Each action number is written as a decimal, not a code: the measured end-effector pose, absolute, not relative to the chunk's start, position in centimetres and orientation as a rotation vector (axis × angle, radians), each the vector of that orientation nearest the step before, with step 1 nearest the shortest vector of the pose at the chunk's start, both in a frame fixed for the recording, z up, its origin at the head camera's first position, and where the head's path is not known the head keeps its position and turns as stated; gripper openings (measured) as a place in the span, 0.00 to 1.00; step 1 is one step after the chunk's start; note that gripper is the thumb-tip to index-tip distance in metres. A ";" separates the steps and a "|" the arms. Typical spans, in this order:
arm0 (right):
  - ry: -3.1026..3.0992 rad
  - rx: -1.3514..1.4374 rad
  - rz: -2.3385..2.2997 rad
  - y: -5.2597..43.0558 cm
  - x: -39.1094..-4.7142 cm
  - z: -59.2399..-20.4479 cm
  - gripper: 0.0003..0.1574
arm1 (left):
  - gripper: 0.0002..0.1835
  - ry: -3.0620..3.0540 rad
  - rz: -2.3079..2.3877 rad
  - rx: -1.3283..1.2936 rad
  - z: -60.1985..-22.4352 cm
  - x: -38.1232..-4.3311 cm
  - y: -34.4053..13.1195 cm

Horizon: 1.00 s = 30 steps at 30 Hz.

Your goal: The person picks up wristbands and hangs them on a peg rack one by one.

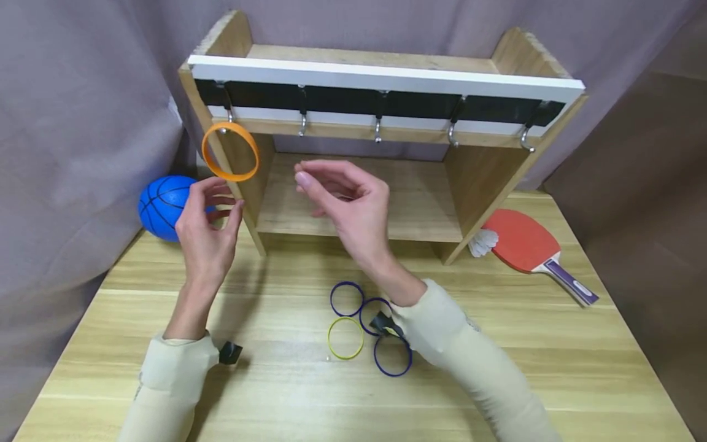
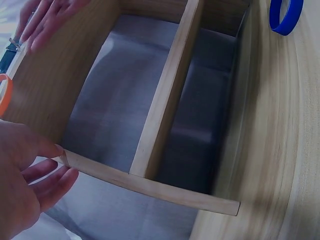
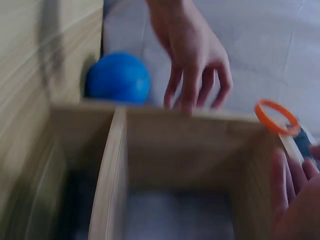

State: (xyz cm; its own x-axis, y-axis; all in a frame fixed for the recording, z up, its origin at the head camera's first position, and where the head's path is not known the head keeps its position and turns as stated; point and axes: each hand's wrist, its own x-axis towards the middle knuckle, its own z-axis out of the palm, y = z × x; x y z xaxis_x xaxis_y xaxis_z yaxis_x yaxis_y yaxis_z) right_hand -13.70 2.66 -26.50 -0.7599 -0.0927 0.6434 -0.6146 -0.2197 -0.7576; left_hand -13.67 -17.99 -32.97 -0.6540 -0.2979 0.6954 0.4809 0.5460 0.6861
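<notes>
A blue ball [image 1: 164, 207] sits left; a shuttlecock [image 1: 483, 242] lies beside a red paddle [image 1: 523, 241].

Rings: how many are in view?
5: an orange ring on the leftmost hook; on the table, a yellow ring and three blue rings, one beyond it, two to its right. The right sleeve may hide more.

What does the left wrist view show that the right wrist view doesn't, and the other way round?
Only the left wrist view: a blue ring on the tabletop.

Only the right wrist view: the blue basketball, beyond the wooden shelf.

Both: that shelf, the tabletop, the orange ring, the left hand and the right hand.
</notes>
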 end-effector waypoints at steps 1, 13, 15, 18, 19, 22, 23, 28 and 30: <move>-1.749 0.862 2.007 3.9 -13.6 -27.0 0.11 | 0.20 -1.950 -1.192 -0.150 -32.8 -13.5 -17.9; -2.783 0.790 0.995 18.1 -9.4 -34.8 0.05 | 0.19 -1.943 -1.197 -0.153 -32.3 -13.1 -17.5; -2.855 0.804 0.904 19.0 -8.6 -36.2 0.06 | 0.20 -1.940 -1.200 -0.149 -32.4 -13.2 -17.5; -2.948 0.804 0.824 19.6 -7.5 -37.9 0.06 | 0.20 -1.938 -1.205 -0.147 -32.5 -13.3 -17.7; -2.974 0.800 0.811 19.7 -7.1 -38.4 0.06 | 0.20 -1.940 -1.205 -0.148 -32.6 -13.3 -17.7; -3.012 0.802 0.801 19.8 -6.6 -39.4 0.07 | 0.20 -1.944 -1.204 -0.148 -32.7 -13.4 -17.8; -3.018 0.807 0.812 19.8 -6.5 -39.6 0.08 | 0.20 -1.944 -1.202 -0.148 -32.7 -13.4 -17.8; -3.060 0.849 0.848 19.7 -6.4 -40.4 0.10 | 0.19 -1.938 -1.202 -0.153 -32.7 -13.4 -17.8; -3.074 0.870 0.834 19.7 -6.4 -40.6 0.09 | 0.19 -1.936 -1.200 -0.158 -32.7 -13.4 -17.8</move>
